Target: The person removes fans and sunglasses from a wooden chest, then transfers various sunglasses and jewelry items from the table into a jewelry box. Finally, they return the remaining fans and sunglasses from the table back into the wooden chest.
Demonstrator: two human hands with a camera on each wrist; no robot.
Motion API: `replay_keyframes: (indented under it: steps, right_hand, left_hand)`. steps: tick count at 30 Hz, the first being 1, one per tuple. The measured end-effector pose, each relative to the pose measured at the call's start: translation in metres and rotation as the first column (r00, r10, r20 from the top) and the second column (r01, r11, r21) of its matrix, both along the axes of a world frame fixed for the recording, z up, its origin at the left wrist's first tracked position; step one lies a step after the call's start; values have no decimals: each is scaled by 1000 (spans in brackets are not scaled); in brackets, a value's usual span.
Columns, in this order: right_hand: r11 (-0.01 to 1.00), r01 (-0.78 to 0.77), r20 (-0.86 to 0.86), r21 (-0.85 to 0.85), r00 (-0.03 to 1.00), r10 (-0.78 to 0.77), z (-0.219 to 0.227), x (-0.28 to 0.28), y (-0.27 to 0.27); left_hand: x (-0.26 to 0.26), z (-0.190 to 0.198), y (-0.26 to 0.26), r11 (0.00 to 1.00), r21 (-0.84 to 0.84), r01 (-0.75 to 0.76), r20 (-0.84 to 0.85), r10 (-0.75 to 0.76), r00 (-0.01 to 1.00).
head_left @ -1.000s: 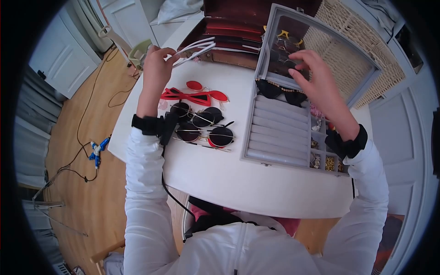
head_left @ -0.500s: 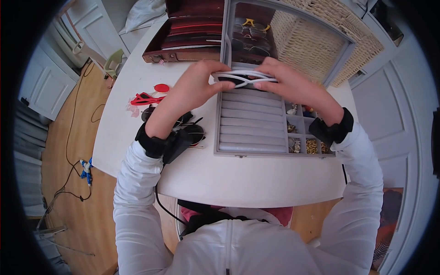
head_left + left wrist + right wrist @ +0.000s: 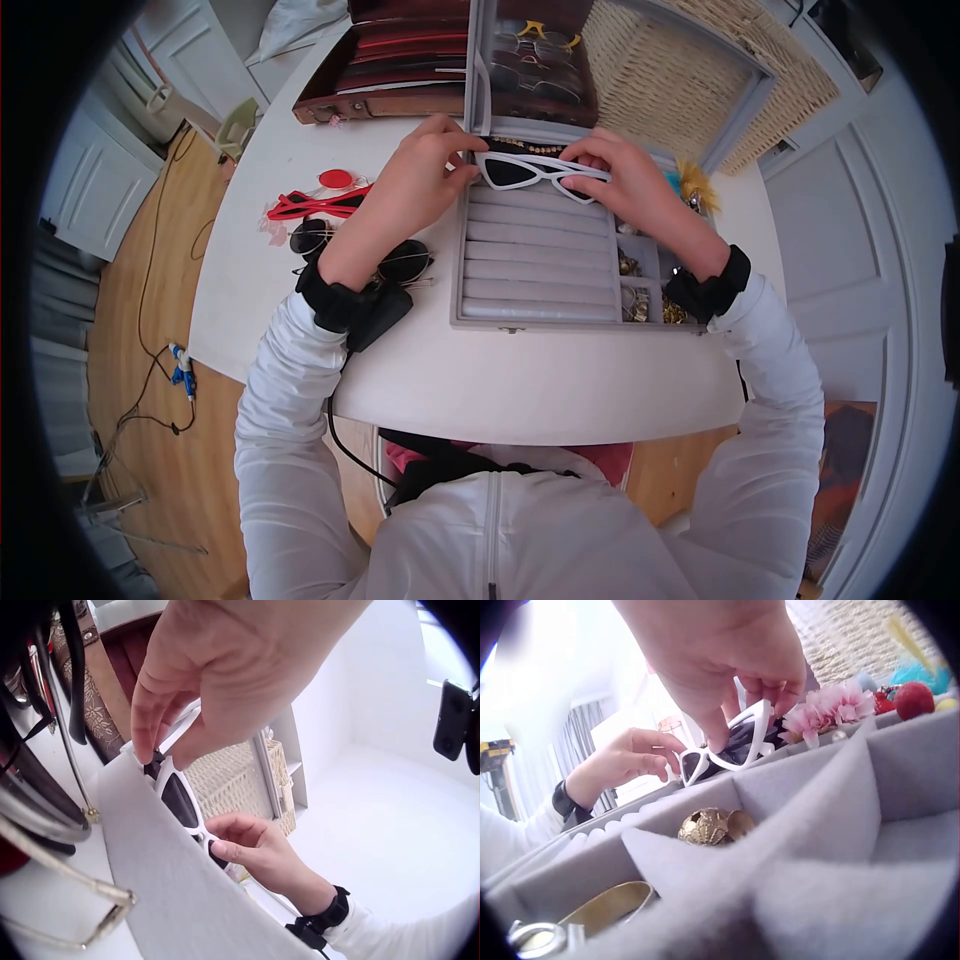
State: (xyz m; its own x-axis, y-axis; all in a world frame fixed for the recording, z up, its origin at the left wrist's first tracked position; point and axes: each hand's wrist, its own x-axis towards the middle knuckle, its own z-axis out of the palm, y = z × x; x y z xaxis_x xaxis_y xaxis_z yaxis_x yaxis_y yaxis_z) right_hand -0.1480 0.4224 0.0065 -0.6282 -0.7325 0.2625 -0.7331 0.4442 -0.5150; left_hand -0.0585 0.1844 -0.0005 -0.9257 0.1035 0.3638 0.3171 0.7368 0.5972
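Observation:
White cat-eye sunglasses (image 3: 510, 173) with dark lenses are held level between both hands, over the back of a grey jewelry box (image 3: 540, 238). My left hand (image 3: 428, 178) pinches their left end between thumb and fingers, as the left wrist view shows. The other end is gripped by my right hand (image 3: 628, 185), its thumb at the front of the frame (image 3: 763, 729). Just behind lies a black pair of sunglasses (image 3: 515, 146) with a gold beaded edge, partly hidden by the white pair. Padded ring rolls fill the box below the hands.
Red sunglasses (image 3: 345, 205) and several round dark pairs (image 3: 408, 262) lie left of the box, partly behind the left forearm. An open brown case (image 3: 385, 103) stands behind. The box's raised glass lid (image 3: 682, 75) leans near a woven basket (image 3: 770, 75). Jewelry compartments (image 3: 640, 262) line the right.
My left hand has brought the white sunglasses from the left over to the box. My right hand has come onto their other end, and the pair has turned lenses toward me.

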Motion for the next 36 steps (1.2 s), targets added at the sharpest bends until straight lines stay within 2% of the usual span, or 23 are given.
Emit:
replay_keyframes:
  steps: [8,11,13,14,16,22,25,28,29,31,33,35,36]
  right_hand:
    - [996,-14,-86,-89,996,7,-2,-15,-1]
    - [992,64,-95,-109,993,-75,7,-31,1]
    - [1000,-2,-110,12,994,4,9,-35,0]
    - [1000,1,-111,9,994,0,8,-36,0]
    - [994,-21,-69,105,997,28,5,-38,-2]
    - [993,34,80,110,996,-43,4,-43,4]
    - [985,13,38,171,999,-20,7,-42,5]
    - [997,17,-27,78,1000,-15,7,-38,4]
    - [998,-8,-27,63,1000,10,8,-35,1]
    - [999,42,-136,26,990,-38,20,-24,-5]
    - [998,41,-160,39,987,-34,25,-15,-15]
    - [999,-40,-175,25,984,44,28,-10,-24]
    - [999,-43,-178,25,983,47,30,-6,-28]
  left_hand:
    - [1,-1,0,1000,-24,2,27,-1,1000]
    - [2,0,3,1000,1,-9,20,9,1000]
    - [2,0,4,1000,-1,-5,18,5,1000]
    - [2,-1,3,1000,2,1,11,-1,1000]
    - [2,0,2,1000,4,7,3,-7,1000]
    - [11,18,-14,998,31,-62,-46,63,997]
    - [14,34,-40,993,17,-113,-117,114,987]
    - [25,48,-87,974,-31,-225,62,227,972]
    - [29,47,-102,967,-45,-249,59,252,966]
    - [35,41,-123,919,-200,-341,139,371,918]
    - [33,26,-142,898,-263,-353,159,401,902]
    - [29,11,-150,870,-378,-317,253,427,868]
    - [28,6,-148,898,-322,-299,257,387,885]
